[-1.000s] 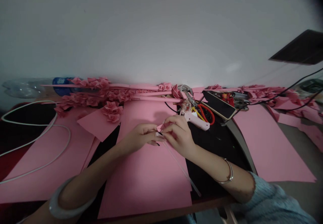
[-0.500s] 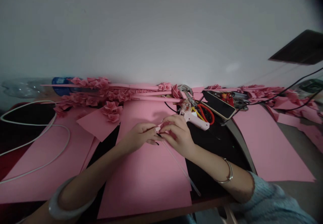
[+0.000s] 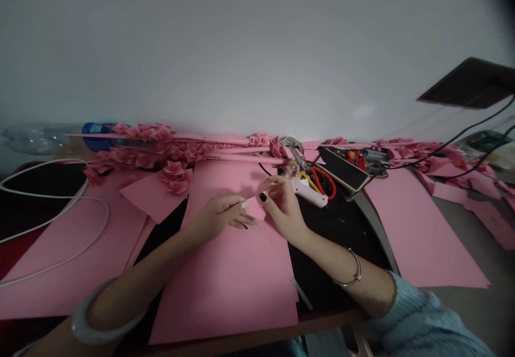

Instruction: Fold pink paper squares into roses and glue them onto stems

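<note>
Above a large pink paper sheet (image 3: 233,292), both hands meet at a small folded piece of pink paper (image 3: 255,210). My left hand (image 3: 221,216) pinches its left edge between thumb and fingers. My right hand (image 3: 285,211) has its thumb and curled fingers at the right edge, closed on it; the fingertips behind the paper are partly hidden. A thin pale stick (image 3: 304,293) slants from below the paper down to the right across the sheet. Just beyond my right hand lie a light pink glue gun (image 3: 310,192) and red-handled scissors (image 3: 330,181).
Pink paper roses (image 3: 177,174) and rolled paper lie along the wall beside a clear bottle (image 3: 40,138). A phone (image 3: 345,168) rests behind the glue gun. Another pink sheet (image 3: 422,233) lies on the right. A white cable (image 3: 107,215) loops at left; black cords (image 3: 454,145) cross at right.
My right hand has turned and its thumb has lifted to the upper edge of the paper, so more of the folded piece shows. My left hand keeps its pinch. The view has shifted slightly.
</note>
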A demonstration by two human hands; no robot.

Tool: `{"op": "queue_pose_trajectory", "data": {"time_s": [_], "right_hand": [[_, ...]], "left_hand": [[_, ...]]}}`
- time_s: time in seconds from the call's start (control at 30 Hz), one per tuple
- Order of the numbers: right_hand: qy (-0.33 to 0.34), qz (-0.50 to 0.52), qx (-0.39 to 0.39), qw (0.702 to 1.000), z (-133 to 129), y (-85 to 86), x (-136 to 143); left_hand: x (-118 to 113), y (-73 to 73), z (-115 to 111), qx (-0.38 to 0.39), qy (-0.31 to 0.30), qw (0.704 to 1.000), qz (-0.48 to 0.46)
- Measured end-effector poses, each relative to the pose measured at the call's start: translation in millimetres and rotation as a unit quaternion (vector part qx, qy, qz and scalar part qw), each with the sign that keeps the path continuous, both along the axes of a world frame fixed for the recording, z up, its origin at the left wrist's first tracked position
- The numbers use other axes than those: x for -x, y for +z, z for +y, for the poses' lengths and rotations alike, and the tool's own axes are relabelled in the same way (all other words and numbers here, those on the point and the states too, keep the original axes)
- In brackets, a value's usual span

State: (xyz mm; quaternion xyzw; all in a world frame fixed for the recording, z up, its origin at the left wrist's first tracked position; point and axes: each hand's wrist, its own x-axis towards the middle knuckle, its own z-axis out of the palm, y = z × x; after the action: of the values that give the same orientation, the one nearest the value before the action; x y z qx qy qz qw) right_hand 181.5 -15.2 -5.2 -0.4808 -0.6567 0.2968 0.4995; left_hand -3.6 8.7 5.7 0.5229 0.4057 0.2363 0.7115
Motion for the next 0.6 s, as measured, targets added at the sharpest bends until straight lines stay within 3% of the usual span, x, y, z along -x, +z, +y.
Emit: {"op": "queue_pose_trajectory", "data": {"time_s": [0.13, 0.33, 0.6], "right_hand": [[0.053, -0.005, 0.090, 0.995, 2.6, 1.1, 0.1], [0.106, -0.039, 0.127, 0.985, 3.9, 12.9, -0.9], [0.196, -0.007, 0.206, 0.959, 11.9, 11.2, -6.2]], "left_hand": [[1.3, -2.3, 0.1, -0.013, 0.004, 1.000, 0.000], [3.1, -4.3, -0.1, -0.030, -0.003, 0.999, -0.010], [3.3, -1.8, -1.4, -0.045, -0.011, 0.999, 0.010]]}}
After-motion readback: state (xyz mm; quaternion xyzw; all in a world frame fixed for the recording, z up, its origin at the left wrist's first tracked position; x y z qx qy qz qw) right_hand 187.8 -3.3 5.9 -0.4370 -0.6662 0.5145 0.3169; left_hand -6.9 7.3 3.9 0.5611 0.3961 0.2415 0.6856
